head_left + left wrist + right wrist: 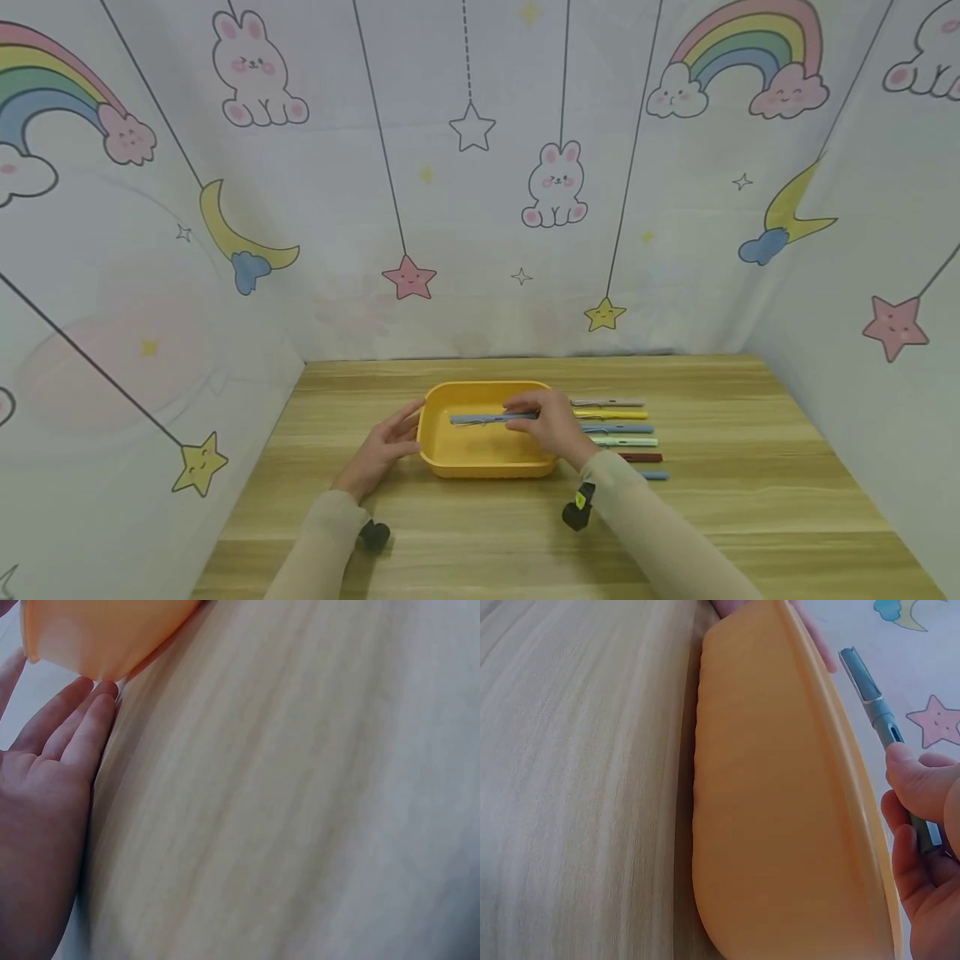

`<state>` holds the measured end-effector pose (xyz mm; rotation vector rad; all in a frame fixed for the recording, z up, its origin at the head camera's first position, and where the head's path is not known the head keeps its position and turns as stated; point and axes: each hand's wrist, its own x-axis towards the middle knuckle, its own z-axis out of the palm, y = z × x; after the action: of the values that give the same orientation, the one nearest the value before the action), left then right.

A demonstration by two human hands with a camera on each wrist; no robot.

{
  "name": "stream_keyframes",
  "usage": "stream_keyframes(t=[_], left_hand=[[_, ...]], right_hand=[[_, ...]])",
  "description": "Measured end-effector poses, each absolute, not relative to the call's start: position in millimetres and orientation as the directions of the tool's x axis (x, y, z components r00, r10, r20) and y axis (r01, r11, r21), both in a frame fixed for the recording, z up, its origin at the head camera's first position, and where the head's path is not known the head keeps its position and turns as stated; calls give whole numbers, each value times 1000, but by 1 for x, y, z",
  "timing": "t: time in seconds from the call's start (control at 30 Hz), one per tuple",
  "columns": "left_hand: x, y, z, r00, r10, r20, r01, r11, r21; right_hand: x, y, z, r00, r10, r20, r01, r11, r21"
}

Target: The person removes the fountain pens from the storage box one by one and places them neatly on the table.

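Note:
A yellow-orange plastic tray (487,472) stands on the wooden table. Over it, my right hand (551,421) holds a blue-grey capped pen (480,419) between thumb and fingers, the capped end pointing left. From the right wrist, the pen (870,690) shows above the tray's rim, its metal clip along the cap; part of its barrel is hidden by the fingers. My left hand (386,450) rests against the tray's left end with its fingers extended. In the left wrist view, those fingertips (105,690) touch the tray's outer wall (105,637).
Right of the tray, several pens lie in a row: a pale pink pen (618,403), a yellow pen (618,414), a blue pen (630,429), a light green pen (630,442), a dark red pen (643,457) and another blue pen (655,476). Patterned curtains (480,317) surround the table.

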<state>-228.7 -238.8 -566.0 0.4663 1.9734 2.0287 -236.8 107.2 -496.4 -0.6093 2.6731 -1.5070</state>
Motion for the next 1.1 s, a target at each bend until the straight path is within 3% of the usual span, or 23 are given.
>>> stream_keyframes(t=[1.1], left_hand=[[-230, -239, -568, -913, 407, 35, 35, -8, 999]], right_hand=[[-217, 170, -496, -922, -270, 278, -371, 405, -836]])
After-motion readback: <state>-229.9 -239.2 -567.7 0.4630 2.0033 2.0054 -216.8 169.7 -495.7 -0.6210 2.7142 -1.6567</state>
